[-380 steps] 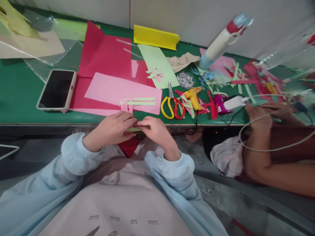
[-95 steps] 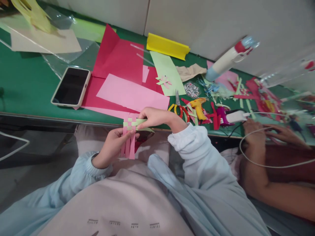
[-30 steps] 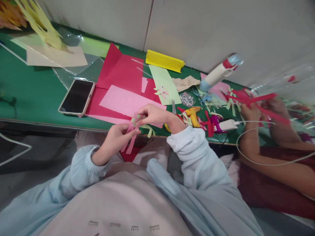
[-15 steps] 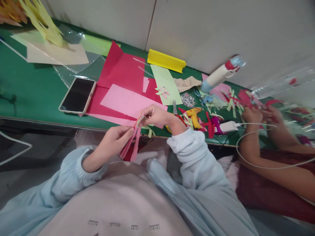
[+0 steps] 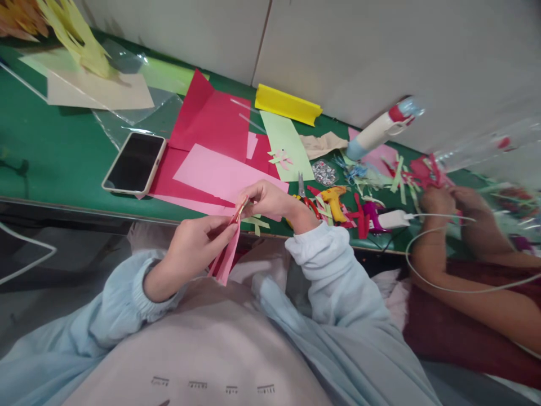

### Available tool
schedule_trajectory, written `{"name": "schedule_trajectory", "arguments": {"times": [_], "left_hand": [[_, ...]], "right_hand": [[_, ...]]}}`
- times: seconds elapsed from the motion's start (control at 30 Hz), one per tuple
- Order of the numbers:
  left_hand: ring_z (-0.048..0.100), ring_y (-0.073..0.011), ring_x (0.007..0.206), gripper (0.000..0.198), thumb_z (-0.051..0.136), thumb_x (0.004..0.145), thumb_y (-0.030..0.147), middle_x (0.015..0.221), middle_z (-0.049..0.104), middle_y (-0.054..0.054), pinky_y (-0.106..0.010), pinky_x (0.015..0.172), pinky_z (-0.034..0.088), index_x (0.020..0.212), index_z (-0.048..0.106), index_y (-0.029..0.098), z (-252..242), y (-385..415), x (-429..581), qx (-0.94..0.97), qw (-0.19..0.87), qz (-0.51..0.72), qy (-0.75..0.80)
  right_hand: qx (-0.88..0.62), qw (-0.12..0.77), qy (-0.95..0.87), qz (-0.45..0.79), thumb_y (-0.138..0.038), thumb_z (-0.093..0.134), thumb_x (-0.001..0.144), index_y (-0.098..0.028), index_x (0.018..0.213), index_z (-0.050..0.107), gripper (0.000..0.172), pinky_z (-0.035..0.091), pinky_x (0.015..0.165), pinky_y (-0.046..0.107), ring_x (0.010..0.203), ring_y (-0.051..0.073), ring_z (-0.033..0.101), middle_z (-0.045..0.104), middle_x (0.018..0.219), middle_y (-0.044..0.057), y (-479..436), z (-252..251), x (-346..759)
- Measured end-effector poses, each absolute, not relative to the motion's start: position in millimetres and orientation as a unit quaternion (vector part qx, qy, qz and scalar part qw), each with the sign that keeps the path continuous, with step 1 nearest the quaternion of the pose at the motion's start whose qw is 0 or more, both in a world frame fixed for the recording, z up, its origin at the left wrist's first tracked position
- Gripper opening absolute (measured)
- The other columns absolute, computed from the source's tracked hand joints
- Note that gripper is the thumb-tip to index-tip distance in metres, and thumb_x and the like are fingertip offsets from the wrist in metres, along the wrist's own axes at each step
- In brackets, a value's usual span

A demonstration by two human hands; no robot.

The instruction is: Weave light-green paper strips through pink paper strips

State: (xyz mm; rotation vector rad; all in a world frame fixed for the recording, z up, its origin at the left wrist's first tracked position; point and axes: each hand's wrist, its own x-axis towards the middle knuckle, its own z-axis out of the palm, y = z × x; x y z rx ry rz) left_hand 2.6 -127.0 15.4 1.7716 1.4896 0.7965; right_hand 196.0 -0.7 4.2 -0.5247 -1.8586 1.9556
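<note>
A bunch of pink paper strips (image 5: 225, 260) hangs over the front edge of the table, pinched between the fingers and thumb of my left hand (image 5: 198, 243). My right hand (image 5: 267, 198) closes on the upper end of the same strips, where a light green edge shows among the pink and red. Just beyond both hands lies a pink paper sheet (image 5: 220, 169) on top of larger red paper (image 5: 217, 121). Scissors (image 5: 301, 185) and a yellow glue gun (image 5: 335, 203) rest to the right of my right wrist.
A phone (image 5: 134, 163) lies left of the papers on the green table (image 5: 25, 118). Behind stand a yellow folded strip (image 5: 288, 105) and a bottle (image 5: 382, 128). On the right, a co-worker's hands (image 5: 439, 203) hold red paper, with a white cable (image 5: 408, 248) looping before them.
The strips have turned and bunched closer together between my hands. My left hand has moved slightly right. The co-worker's hands have shifted a little.
</note>
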Motion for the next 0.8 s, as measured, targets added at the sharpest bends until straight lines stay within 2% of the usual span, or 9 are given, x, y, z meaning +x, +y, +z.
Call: {"name": "schedule_trajectory", "arguments": {"times": [0.23, 0.5, 0.63, 0.8], "left_hand": [[0.068, -0.0132, 0.064, 0.031, 0.057, 0.092, 0.047, 0.085, 0.079, 0.002, -0.024, 0.06, 0.045, 0.101, 0.078, 0.026, 15.7, -132.3, 4.8, 0.685, 0.287, 0.31, 0.594], [0.068, -0.0136, 0.062, 0.028, 0.058, 0.091, 0.046, 0.08, 0.079, 0.002, -0.024, 0.059, 0.044, 0.096, 0.078, 0.027, 19.5, -134.2, 8.1, 0.696, 0.236, 0.315, 0.601], [0.068, -0.0154, 0.061, 0.028, 0.058, 0.091, 0.047, 0.079, 0.078, 0.001, -0.026, 0.059, 0.044, 0.094, 0.078, 0.028, 22.0, -133.4, 6.7, 0.691, 0.236, 0.315, 0.606], [0.073, -0.0204, 0.079, 0.027, 0.065, 0.086, 0.047, 0.09, 0.079, -0.001, -0.029, 0.073, 0.052, 0.101, 0.072, 0.026, 21.4, -130.7, 5.5, 0.648, 0.253, 0.359, 0.622]], "right_hand": [[-0.153, 0.221, -0.697, 0.665, -0.033, 0.089, 0.069, -0.014, 0.078, 0.079, 0.023, 0.052, 0.068, 0.024, 0.071, 0.012, 0.065, 0.072, 0.074, 0.004, 2.2, 3.3, 195.3], [-0.154, 0.23, -0.707, 0.651, -0.04, 0.088, 0.068, -0.014, 0.077, 0.078, 0.029, 0.051, 0.068, 0.025, 0.072, 0.013, 0.064, 0.071, 0.075, 0.004, 3.1, -1.0, 194.6], [-0.17, 0.217, -0.703, 0.656, -0.038, 0.089, 0.067, -0.015, 0.076, 0.078, 0.027, 0.053, 0.071, 0.026, 0.073, 0.013, 0.065, 0.072, 0.075, 0.004, 0.9, 1.9, 194.7], [-0.228, 0.17, -0.689, 0.667, -0.034, 0.085, 0.07, -0.014, 0.087, 0.079, 0.027, 0.053, 0.075, 0.027, 0.078, 0.016, 0.067, 0.074, 0.079, 0.004, -2.9, 6.5, 197.2]]}}
